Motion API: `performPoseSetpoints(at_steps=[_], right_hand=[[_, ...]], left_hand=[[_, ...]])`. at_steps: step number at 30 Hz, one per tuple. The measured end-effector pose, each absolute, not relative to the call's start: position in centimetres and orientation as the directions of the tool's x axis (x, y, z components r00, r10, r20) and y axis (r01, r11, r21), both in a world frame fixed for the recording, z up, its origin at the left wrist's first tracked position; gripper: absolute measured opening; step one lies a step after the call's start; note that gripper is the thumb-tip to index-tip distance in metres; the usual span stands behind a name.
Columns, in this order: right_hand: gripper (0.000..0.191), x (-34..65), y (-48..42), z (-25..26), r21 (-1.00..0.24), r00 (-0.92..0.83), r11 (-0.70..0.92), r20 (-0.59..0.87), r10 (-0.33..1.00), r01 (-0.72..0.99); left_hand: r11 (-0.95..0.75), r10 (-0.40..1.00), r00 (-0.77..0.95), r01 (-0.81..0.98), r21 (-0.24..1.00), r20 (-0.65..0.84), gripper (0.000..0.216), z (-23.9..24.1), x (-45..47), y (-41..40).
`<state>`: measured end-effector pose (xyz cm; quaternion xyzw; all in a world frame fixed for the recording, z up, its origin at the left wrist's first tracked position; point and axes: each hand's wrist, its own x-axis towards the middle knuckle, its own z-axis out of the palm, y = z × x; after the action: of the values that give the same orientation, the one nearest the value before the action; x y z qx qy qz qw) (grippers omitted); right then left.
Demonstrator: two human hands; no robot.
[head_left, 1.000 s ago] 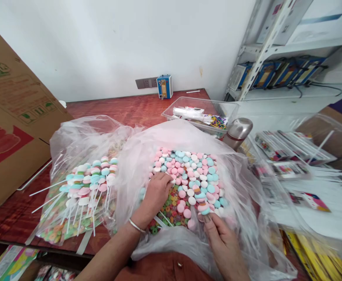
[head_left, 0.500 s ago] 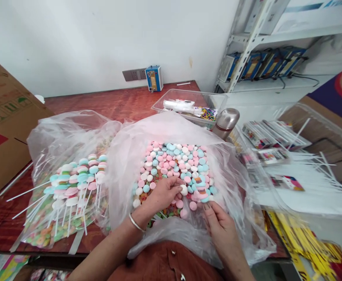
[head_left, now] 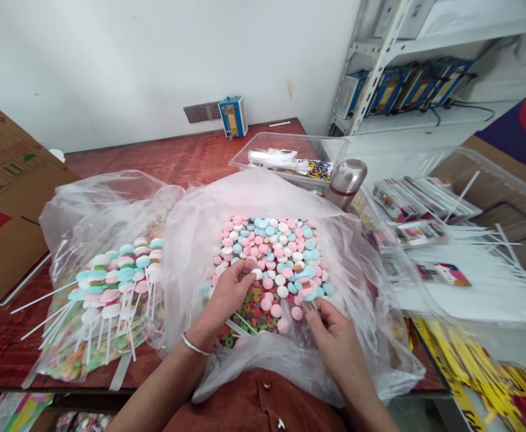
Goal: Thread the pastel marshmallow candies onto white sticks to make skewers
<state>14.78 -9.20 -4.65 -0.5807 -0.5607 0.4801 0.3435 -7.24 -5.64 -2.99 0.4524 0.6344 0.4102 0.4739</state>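
Thumb and fingertips of my left hand [head_left: 233, 293] close on a white button-shaped candy [head_left: 257, 274] over the pile. My right hand [head_left: 332, 330] pinches the short visible end of the stick of a candy lollipop [head_left: 307, 282], its pink, blue and white discs stacked with an orange layer. The lollipop head lies over the loose pink, blue and white candies [head_left: 258, 240], which fill the middle of an opened clear plastic bag [head_left: 195, 240]. Small gummy rings [head_left: 256, 309] and a few white sticks [head_left: 242, 324] show below my left hand.
Finished-looking candy lollipops [head_left: 114, 276] lie on a bag of gummy rings at left, beside a cardboard box [head_left: 11, 174]. Behind stand a clear plastic bin [head_left: 249, 147] and a steel flask [head_left: 347, 180]. At right, another bin holds white sticks [head_left: 492, 270] and printed packets [head_left: 420, 198].
My left hand has moved left and slightly up, leaving a white candy where its fingertips were. My right hand has shifted slightly left, still at the lollipop.
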Motion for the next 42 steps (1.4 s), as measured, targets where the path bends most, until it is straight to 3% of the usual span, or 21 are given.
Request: performPoseSetpoints(at_steps=[3,8,13,17,23,29,33,37,39,42], right_hand=[[0.033,14.0,-7.6,-4.1,-0.937,-0.075,-0.105,-0.138,0.988,0.334],[0.03,13.3,-5.6,-3.5,-0.948,-0.06,-0.089,-0.113,0.992,0.306],[0.031,13.3,-5.3,-3.6,-0.946,-0.046,-0.097,-0.116,0.992,0.308],[0.03,13.6,-5.3,-3.9,-0.949,-0.045,-0.105,-0.124,0.991,0.299],[0.03,14.1,-5.5,-4.7,-0.961,-0.053,-0.115,-0.132,0.99,0.25],[0.029,13.8,-5.5,-4.7,-0.966,-0.081,-0.135,-0.156,0.984,0.22],[0.031,13.8,-5.4,-4.4,-0.966,-0.089,-0.104,-0.129,0.988,0.238],[0.035,14.3,-6.0,-3.8,-0.96,-0.094,-0.087,-0.115,0.989,0.266],[0.037,14.7,-6.6,-3.4,-0.95,-0.125,-0.087,-0.129,0.984,0.299],[0.039,15.4,-8.1,-3.0,-0.932,-0.182,-0.054,-0.126,0.975,0.358]], left_hand=[[0.24,0.969,-0.098,0.165,0.957,-0.226,0.016,-3.3,-6.1,-4.9],[0.199,0.979,-0.042,0.353,0.914,-0.197,0.017,-3.5,-4.5,-3.2],[0.128,0.991,-0.085,0.416,0.901,-0.102,0.017,-3.1,-3.2,-2.2],[0.098,0.993,-0.113,0.593,0.799,-0.037,0.005,-3.1,-2.7,-2.1],[0.104,0.994,-0.096,0.792,0.601,-0.045,0.008,-3.2,-3.0,-2.2],[0.124,0.992,-0.113,0.857,0.5,-0.053,0.003,-3.0,-1.9,-3.0],[-0.012,0.994,-0.054,0.814,0.581,0.096,0.015,-3.3,-0.7,-4.3],[0.018,0.991,-0.108,0.702,0.712,0.082,0.012,-3.1,-0.6,-4.5],[0.064,0.988,-0.155,0.512,0.857,0.019,0.019,-2.9,-1.1,-4.2],[0.147,0.978,-0.157,0.061,0.987,-0.136,0.053,-2.7,-2.0,-3.8]])
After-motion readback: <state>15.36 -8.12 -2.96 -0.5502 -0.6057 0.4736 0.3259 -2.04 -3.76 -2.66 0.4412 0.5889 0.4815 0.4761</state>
